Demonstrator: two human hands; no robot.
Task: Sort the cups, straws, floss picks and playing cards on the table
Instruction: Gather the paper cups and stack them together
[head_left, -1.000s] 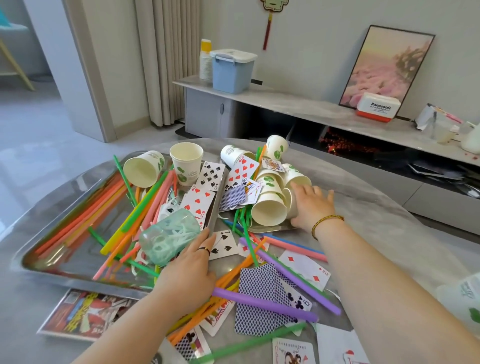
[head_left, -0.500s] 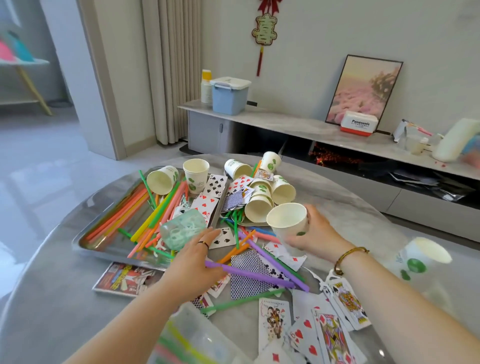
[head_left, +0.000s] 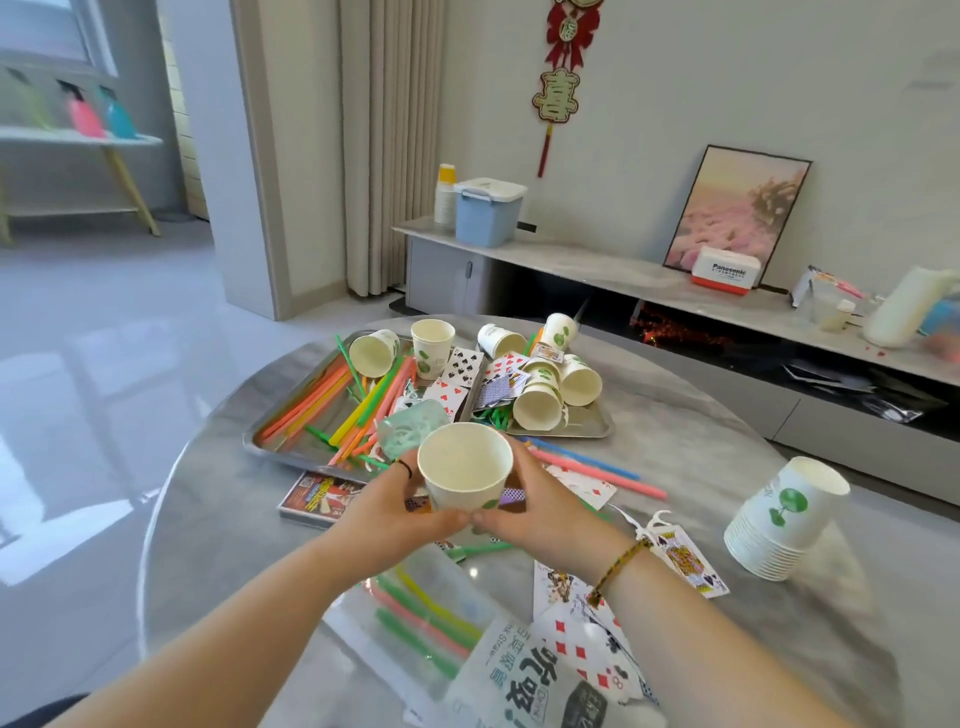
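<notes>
Nearest, a clear bag of straws (head_left: 431, 618) lies on the grey table (head_left: 218, 519) with a printed wrapper (head_left: 524, 680) over its near end, and playing cards (head_left: 587, 639) fan out face up just to the right. Beyond these, both hands share one paper cup (head_left: 465, 467), held above the table with its empty mouth tipped toward the camera. The left hand (head_left: 395, 512) and right hand (head_left: 535, 512) curl round its lower half, and the thumbs nearly meet at the near side.

To the right, well apart, stands a nested stack of cups (head_left: 779, 519), leaning a little (probably where this cup is headed). Between hands and stack lie a floss pick (head_left: 654, 522) and a court card (head_left: 685, 561). Left of the hands sits a card box (head_left: 319, 496).

Farther off, pink and blue loose straws (head_left: 597, 467) lie on the table. The left tray (head_left: 270, 441) holds many straws, cards and a small bag of floss picks (head_left: 410, 428). The right tray (head_left: 587, 428) holds several tumbled cups (head_left: 537, 402) mixed with cards.

The sorting looks partly done. Cups are furthest along, while most straws, cards and picks remain mixed.
</notes>
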